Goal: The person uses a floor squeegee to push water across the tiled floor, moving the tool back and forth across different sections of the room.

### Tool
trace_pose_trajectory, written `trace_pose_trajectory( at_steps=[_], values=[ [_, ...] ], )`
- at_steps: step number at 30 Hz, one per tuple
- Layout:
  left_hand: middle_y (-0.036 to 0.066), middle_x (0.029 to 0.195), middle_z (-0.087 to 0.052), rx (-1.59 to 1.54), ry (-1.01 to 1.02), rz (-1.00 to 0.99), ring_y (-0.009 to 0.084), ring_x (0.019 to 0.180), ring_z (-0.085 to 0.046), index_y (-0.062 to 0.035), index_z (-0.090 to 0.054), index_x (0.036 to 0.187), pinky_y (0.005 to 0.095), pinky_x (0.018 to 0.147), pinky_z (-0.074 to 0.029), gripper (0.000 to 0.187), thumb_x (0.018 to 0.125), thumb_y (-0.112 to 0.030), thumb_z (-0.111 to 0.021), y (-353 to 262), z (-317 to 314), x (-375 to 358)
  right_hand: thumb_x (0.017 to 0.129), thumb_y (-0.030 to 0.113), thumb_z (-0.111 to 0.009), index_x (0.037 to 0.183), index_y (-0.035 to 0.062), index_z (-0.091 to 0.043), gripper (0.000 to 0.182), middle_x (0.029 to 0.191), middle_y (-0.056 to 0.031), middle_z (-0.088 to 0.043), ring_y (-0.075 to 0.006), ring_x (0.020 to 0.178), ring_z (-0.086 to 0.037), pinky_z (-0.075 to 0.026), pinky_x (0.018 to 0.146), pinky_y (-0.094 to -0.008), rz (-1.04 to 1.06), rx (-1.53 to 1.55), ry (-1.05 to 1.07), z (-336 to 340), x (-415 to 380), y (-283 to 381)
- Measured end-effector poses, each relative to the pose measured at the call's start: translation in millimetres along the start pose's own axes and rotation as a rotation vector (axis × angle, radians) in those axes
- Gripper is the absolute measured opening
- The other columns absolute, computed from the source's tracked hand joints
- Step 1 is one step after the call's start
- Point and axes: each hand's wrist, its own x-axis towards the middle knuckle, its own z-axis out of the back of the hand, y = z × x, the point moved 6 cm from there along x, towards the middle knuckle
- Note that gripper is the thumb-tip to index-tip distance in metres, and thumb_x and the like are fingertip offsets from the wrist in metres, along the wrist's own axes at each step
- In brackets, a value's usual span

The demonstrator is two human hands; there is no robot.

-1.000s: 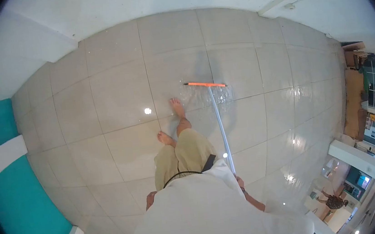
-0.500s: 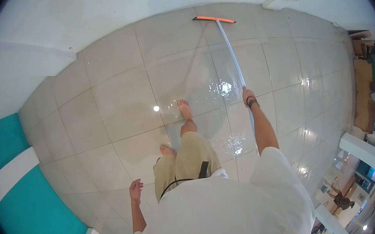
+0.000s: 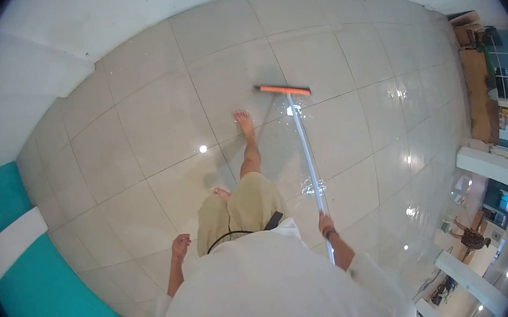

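My right hand (image 3: 326, 223) is wrapped round the pale metal handle of a floor squeegee (image 3: 308, 159), with a dark band at the wrist. The squeegee's orange and black head (image 3: 284, 90) lies on the wet tiled floor, ahead and to the right of my bare front foot (image 3: 244, 124). Out at my left side hangs my left hand (image 3: 181, 246), fingers loosely bent and holding nothing. The tiles beneath it are the nearest surface.
A white wall (image 3: 145, 6) bounds the floor ahead. Teal panels with white pillars (image 3: 13, 239) stand at left. Brown cardboard (image 3: 478, 94) and shelving line the right side. Farther off at lower right is another person (image 3: 472, 238). Water glistens on the grey tiles (image 3: 337, 128).
The squeegee head has come back across the floor toward me, and my right hand has drawn back with the handle. My front foot has moved forward relative to my body.
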Motion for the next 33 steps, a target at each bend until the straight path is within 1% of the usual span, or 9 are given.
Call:
trace_pose_trajectory(
  at_steps=[10, 16, 20, 21, 24, 25, 29, 30, 33],
  values=[
    [0.006, 0.068, -0.053, 0.01, -0.029, -0.016, 0.0109, 0.062, -0.049, -0.0019, -0.054, 0.082, 0.0219, 0.055, -0.039, 0.019, 0.072, -0.013, -0.043, 18, 1, 2, 0.077, 0.047, -0.026, 0.08, -0.0027, -0.053, 0.057, 0.079, -0.0243, -0.052, -0.0374, 0.081, -0.049, -0.037, 0.072, -0.0412, -0.223, 0.085, 0.109, -102, -210, -188],
    [0.006, 0.071, -0.054, -0.193, -0.037, -0.022, 0.0116, 0.063, -0.049, -0.0006, -0.053, 0.084, 0.0219, 0.056, -0.039, 0.021, 0.071, -0.011, -0.042, 12, -26, -6, 0.077, 0.043, -0.031, 0.073, -0.0027, -0.053, 0.051, 0.072, -0.0229, -0.053, -0.0347, 0.076, -0.051, -0.038, 0.065, -0.0387, -0.046, 0.18, -0.028, -63, -214, -145],
    [0.007, 0.075, -0.054, -0.206, -0.052, 0.004, 0.0125, 0.064, -0.049, 0.0003, -0.053, 0.086, 0.0228, 0.057, -0.04, 0.021, 0.073, -0.014, -0.044, 24, -38, -13, 0.077, 0.042, -0.034, 0.078, -0.0031, -0.051, 0.049, 0.071, -0.0244, -0.052, -0.0372, 0.072, -0.05, -0.037, 0.061, -0.0396, 0.076, 0.252, -0.003, 6, -112, -7],
    [0.007, 0.076, -0.054, -0.257, -0.074, -0.01, 0.0127, 0.064, -0.05, 0.0006, -0.052, 0.086, 0.0232, 0.058, -0.04, 0.022, 0.074, -0.016, -0.045, 28, -39, -14, 0.078, 0.041, -0.037, 0.057, 0.001, -0.046, 0.046, 0.048, -0.0075, -0.044, -0.0146, 0.048, -0.043, -0.034, 0.044, -0.031, 0.168, 0.183, -0.153, 9, -58, 17],
    [0.008, 0.076, -0.055, -0.235, -0.166, 0.081, 0.0131, 0.066, -0.051, -0.0005, -0.052, 0.087, 0.024, 0.058, -0.041, 0.024, 0.076, -0.02, -0.045, 18, -34, -35, 0.079, 0.04, -0.033, 0.064, -0.0006, -0.049, 0.046, 0.054, -0.0164, -0.048, -0.0256, 0.054, -0.05, -0.037, 0.05, -0.0369, 0.519, 0.155, -0.334, 62, 56, 181],
    [0.008, 0.075, -0.055, -0.242, -0.214, 0.128, 0.0131, 0.067, -0.051, -0.0008, -0.052, 0.088, 0.0242, 0.058, -0.041, 0.024, 0.076, -0.021, -0.045, 18, -32, -39, 0.078, 0.039, -0.033, 0.065, -0.0009, -0.05, 0.045, 0.059, -0.0186, -0.05, -0.0271, 0.059, -0.051, -0.037, 0.054, -0.0379, 0.515, 0.233, -0.233, 82, 84, 242],
    [0.007, 0.074, -0.055, -0.301, -0.288, 0.255, 0.0128, 0.067, -0.051, -0.0013, -0.053, 0.088, 0.0241, 0.059, -0.041, 0.024, 0.075, -0.021, -0.046, 8, -37, -67, 0.078, 0.036, -0.037, 0.08, -0.0006, -0.048, 0.039, 0.054, -0.0121, -0.05, -0.0228, 0.048, -0.052, -0.04, 0.044, -0.0329, 0.691, 0.337, -0.221, 130, 229, 453],
    [0.007, 0.073, -0.055, -0.335, -0.306, 0.257, 0.0127, 0.066, -0.051, -0.0014, -0.053, 0.088, 0.024, 0.059, -0.041, 0.023, 0.075, -0.019, -0.046, 9, -42, -74, 0.077, 0.038, -0.035, 0.095, -0.0037, -0.047, 0.047, 0.095, -0.025, -0.048, -0.0363, 0.091, -0.044, -0.035, 0.079, -0.037, 0.545, 0.272, -0.034, 148, 234, 505],
    [0.006, 0.072, -0.055, -0.371, -0.339, 0.265, 0.0125, 0.065, -0.051, -0.0017, -0.053, 0.088, 0.024, 0.059, -0.041, 0.022, 0.074, -0.017, -0.045, 9, -57, -85, 0.077, 0.038, -0.033, 0.092, -0.004, -0.049, 0.048, 0.089, -0.0237, -0.051, -0.035, 0.089, -0.047, -0.036, 0.078, -0.0387, 0.41, 0.16, -0.051, 179, 231, 582]
  ],
)
